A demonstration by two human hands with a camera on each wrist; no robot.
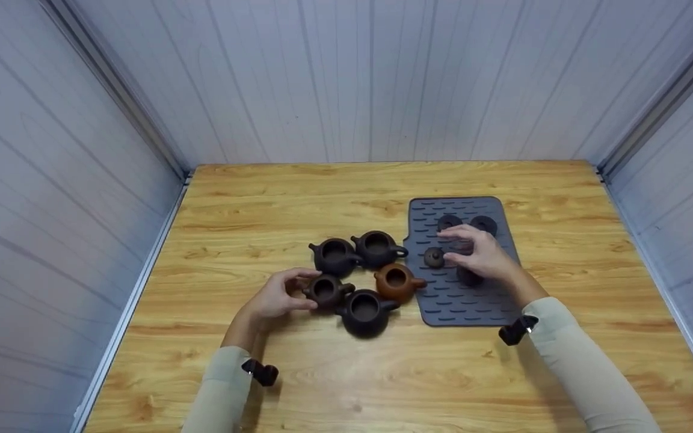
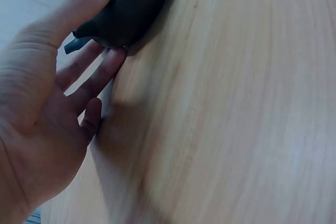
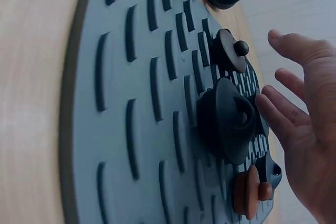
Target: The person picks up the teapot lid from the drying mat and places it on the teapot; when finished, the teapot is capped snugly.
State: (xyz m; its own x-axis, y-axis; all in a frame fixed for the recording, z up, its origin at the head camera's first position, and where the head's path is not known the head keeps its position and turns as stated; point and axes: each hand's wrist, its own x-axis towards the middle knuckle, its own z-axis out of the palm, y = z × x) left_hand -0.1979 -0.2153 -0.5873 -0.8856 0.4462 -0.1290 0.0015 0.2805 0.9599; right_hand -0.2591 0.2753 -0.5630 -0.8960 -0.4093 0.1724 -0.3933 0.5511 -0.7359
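My left hand (image 1: 277,294) holds a small dark brown teapot (image 1: 324,290) by its spout side, thumb and fingers on opposite sides. In the left wrist view, the thumb tip lies against the dark teapot body (image 2: 137,9) and a fingertip touches low on it. My right hand (image 1: 482,255) hovers over a grey ridged mat (image 1: 443,313), fingers spread and holding nothing. Its thumb is nearest a small brown knobbed lid (image 1: 434,257). Under and around this hand lie a black lid (image 3: 226,121), an orange lid (image 3: 252,192) and other dark lids, one (image 1: 483,225) at the back.
Other lidless teapots stand close together left of the mat: two dark ones at the back (image 1: 333,257) (image 1: 376,249), an orange-brown one (image 1: 396,282) by the mat's edge, and a black one (image 1: 364,313) in front. White panels (image 1: 334,84) wall the wooden table (image 1: 346,385).
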